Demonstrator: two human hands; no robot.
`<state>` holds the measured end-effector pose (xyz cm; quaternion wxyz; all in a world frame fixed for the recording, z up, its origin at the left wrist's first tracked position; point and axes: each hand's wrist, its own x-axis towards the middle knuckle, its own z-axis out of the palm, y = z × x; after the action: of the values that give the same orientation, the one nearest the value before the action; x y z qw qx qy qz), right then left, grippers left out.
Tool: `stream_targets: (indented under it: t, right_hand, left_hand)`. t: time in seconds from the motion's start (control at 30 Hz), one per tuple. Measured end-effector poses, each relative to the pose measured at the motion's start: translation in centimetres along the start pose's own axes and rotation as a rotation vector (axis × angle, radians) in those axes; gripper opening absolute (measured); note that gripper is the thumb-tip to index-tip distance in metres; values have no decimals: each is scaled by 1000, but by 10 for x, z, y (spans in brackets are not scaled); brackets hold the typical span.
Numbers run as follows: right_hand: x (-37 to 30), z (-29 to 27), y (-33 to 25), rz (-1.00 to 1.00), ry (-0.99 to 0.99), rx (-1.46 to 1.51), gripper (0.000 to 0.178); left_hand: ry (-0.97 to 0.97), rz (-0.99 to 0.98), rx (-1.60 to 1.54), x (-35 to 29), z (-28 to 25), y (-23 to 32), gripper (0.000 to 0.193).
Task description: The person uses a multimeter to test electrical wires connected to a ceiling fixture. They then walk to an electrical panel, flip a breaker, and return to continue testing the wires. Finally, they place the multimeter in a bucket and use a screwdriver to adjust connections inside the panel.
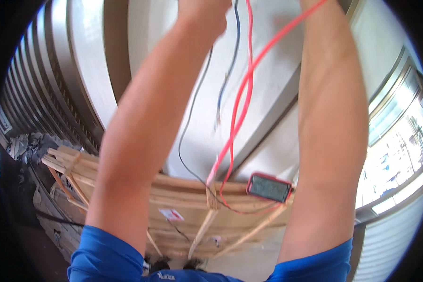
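Both my arms reach up past the top edge. Of my left hand only the wrist and heel show; its fingers are cut off by the frame. My right forearm runs out at the top, with the hand beyond the edge. Between the arms hang red cables, one crossing beside my right wrist. A dark blue cable ends in loose, thin strands. A thin black wire curves down from near my left wrist toward a red-edged handheld device with a dark grey screen, which rests on a wooden ledge.
Behind the cables stands a pale panel. Below is a wooden frame with a small red-and-white label. Ribbed dark metal rises at the left above crumpled sheeting. A bright window lies at the right.
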<state>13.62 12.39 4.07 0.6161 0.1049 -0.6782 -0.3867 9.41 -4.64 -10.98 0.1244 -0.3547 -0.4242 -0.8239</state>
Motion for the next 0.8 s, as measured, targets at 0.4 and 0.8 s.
stream_targets:
  t: [0.4,0.8]
  right_hand:
    - [7,-26,-57,851,113,1069,21]
    - [4,-40,-63,934,13,1136,25]
  left_hand:
    - [-113,-62,-134,-8,-19,16,30]
    - [-122,-60,-42,-21,-72,48,45]
